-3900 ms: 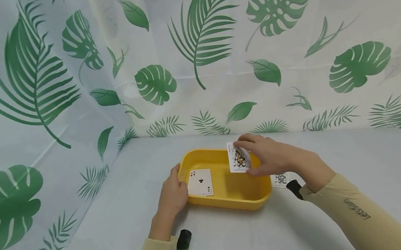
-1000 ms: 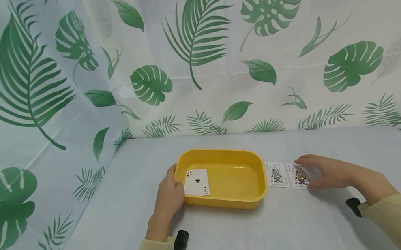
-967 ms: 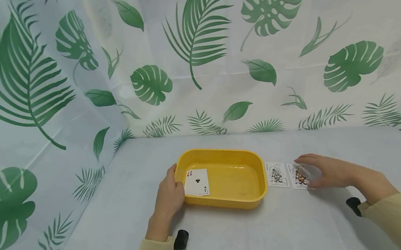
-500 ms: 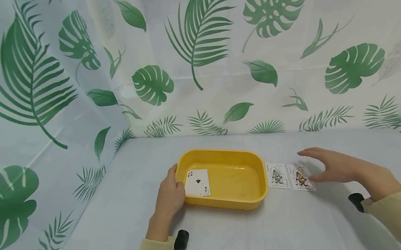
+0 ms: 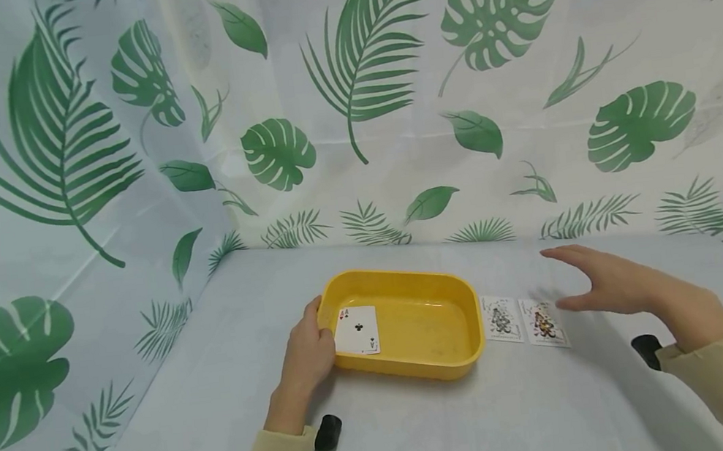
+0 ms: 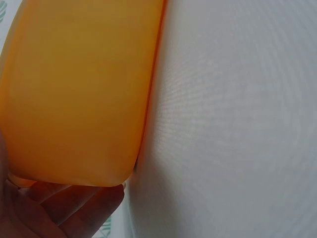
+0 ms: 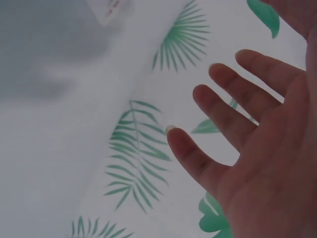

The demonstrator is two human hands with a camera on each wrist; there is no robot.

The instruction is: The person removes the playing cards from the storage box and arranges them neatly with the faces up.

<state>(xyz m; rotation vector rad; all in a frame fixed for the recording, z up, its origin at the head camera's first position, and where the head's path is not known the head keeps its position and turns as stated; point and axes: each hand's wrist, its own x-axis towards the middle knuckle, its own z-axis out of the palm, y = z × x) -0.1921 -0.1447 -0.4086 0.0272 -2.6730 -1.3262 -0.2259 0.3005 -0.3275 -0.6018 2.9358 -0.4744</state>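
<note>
Risks, nearest first. Black wrist piece point(image 5: 647, 352) on the right arm: a low swing left could clip the coloured joker point(image 5: 544, 322) and skew it. Left hand point(image 5: 306, 352): grip is curled on the left end of the yellow tray point(image 5: 425, 325); pull or tip there and the ace stack point(image 5: 356, 331), lying loose on the tray floor at that same end, could slide. Push the tray right and it could shove the grey joker point(image 5: 501, 319) into the coloured one, as only a thin gap parts them. Can't tell if the tray already touches the grey joker; the rim hides that edge. Right hand point(image 5: 625, 282): grip wide, fingers spread, nothing in it, raised just right of the jokers. If it comes back for a card, thin flat stock on the smooth counter point(image 5: 455, 421) may skid rather than lift.

Diffs. Left hand and tray: about where they were. Aces: same spot. Coloured joker: in the right hand over the tray 3.9 s ago, now face up on the counter beside the grey one. Right hand: at that card 1.0 s ago, now off it and higher.
</note>
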